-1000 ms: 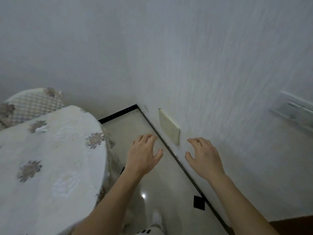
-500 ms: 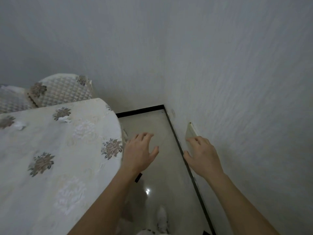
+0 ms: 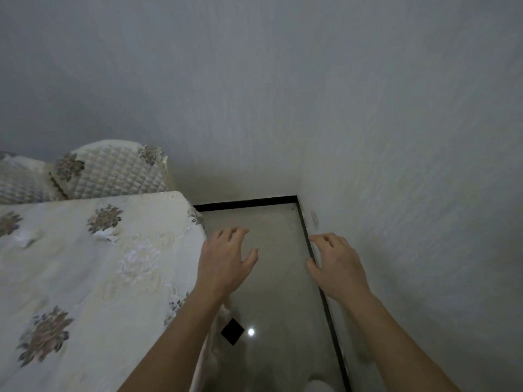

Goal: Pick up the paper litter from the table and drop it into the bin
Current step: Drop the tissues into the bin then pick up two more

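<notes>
Paper litter (image 3: 106, 236) lies on the worktop (image 3: 85, 292), easy to miss.
Left grip (image 3: 226, 261) and right grip (image 3: 334, 264) hang released, fingers spread, holding nothing, over the floor (image 3: 271, 227) beside the worktop's edge. The pale scraps could pass for the cloth's white embroidery, or be brushed off. Their long axes look roughly crosswise, though blur leaves that unsure. No bin shows.

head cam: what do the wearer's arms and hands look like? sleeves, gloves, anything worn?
Nothing worn that shows. The left hand and right hand are bare: no gloves, rings or markings visible. The left forearm and right forearm are bare to the frame's bottom edge, no sleeve, watch or band in view. Dim light could hide small details.
</notes>
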`<action>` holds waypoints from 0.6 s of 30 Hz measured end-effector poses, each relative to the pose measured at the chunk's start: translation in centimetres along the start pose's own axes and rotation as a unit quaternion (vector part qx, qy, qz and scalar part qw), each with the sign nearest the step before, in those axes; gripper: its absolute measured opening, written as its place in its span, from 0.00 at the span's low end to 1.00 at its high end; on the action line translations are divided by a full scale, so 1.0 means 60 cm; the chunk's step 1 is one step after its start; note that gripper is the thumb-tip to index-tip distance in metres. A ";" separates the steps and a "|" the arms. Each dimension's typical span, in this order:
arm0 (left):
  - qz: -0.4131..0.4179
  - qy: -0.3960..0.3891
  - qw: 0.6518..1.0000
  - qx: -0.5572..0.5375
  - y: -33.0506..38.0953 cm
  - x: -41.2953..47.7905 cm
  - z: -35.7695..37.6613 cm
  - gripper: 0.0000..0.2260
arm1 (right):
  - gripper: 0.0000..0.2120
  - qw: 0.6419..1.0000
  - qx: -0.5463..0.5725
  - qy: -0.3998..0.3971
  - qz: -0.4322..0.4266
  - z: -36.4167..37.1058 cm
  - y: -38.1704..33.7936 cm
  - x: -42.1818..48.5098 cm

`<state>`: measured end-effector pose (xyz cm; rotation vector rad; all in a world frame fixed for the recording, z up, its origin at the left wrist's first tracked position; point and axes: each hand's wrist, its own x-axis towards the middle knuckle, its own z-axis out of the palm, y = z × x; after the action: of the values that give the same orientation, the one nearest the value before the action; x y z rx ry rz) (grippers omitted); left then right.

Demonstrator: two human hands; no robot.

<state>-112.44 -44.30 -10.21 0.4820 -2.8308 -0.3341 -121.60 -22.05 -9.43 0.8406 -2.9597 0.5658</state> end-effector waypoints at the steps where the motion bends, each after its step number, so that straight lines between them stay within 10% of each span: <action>1: -0.007 0.002 1.000 0.001 -0.008 0.018 0.004 0.22 | 0.21 1.000 0.001 -0.004 -0.007 0.006 -0.001 0.025; 18: -0.183 0.038 0.981 0.051 -0.146 0.397 0.053 0.20 | 0.19 0.980 0.029 -0.083 -0.181 0.130 -0.040 0.586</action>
<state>-132.54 -60.10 -10.66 1.0202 -2.6834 -0.2295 -149.80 -44.43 -12.03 1.4568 -2.8285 0.5852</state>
